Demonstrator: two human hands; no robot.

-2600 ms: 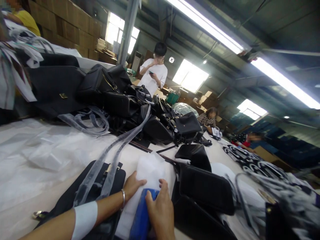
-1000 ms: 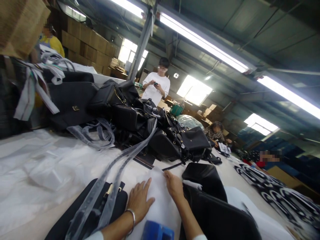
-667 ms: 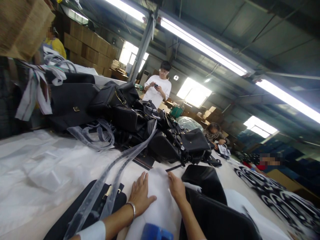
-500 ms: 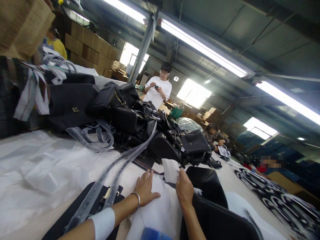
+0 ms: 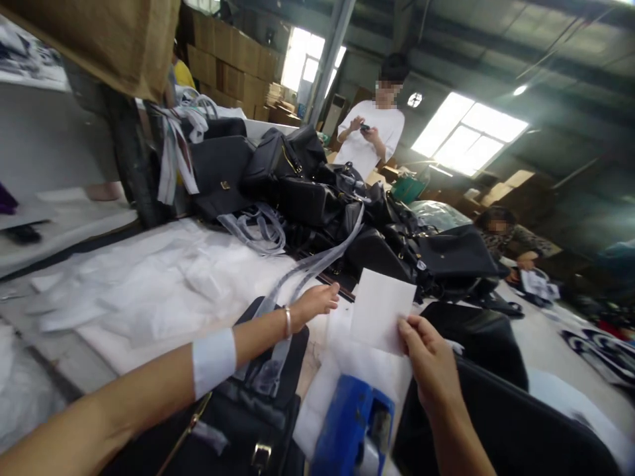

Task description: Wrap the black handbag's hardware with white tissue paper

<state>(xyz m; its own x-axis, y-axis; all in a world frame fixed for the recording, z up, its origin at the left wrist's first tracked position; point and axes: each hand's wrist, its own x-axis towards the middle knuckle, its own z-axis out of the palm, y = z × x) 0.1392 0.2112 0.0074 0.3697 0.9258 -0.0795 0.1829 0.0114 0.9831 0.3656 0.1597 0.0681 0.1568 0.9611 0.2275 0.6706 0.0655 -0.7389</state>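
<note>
My right hand (image 5: 430, 354) pinches a white rectangular paper sheet (image 5: 381, 309) by its lower right corner, between thumb and fingers. To its left, my left hand (image 5: 313, 307) reaches out with fingers extended, holding nothing, just short of the sheet. Under the left forearm lies a black bag (image 5: 238, 423) with a gold zipper and buckle, beside straps (image 5: 307, 268) wrapped in clear plastic. Below the sheet, a blue plastic device (image 5: 342, 416) with a cut-out side, its kind unclear, rests on thin white wrapping (image 5: 317, 390). Another black bag (image 5: 506, 423) lies by the right forearm.
A heap of black bags (image 5: 312, 198) fills the table's far side. Crumpled white wrapping (image 5: 163, 284) covers the left. Across the heap stands a person in a white top (image 5: 372, 132) holding a phone. Another person (image 5: 520, 244) works at the right.
My view has swung left and down, showing more of the blue device. The right hand has lifted the white sheet, now facing me flat. My left hand has come off the white wrapping.
</note>
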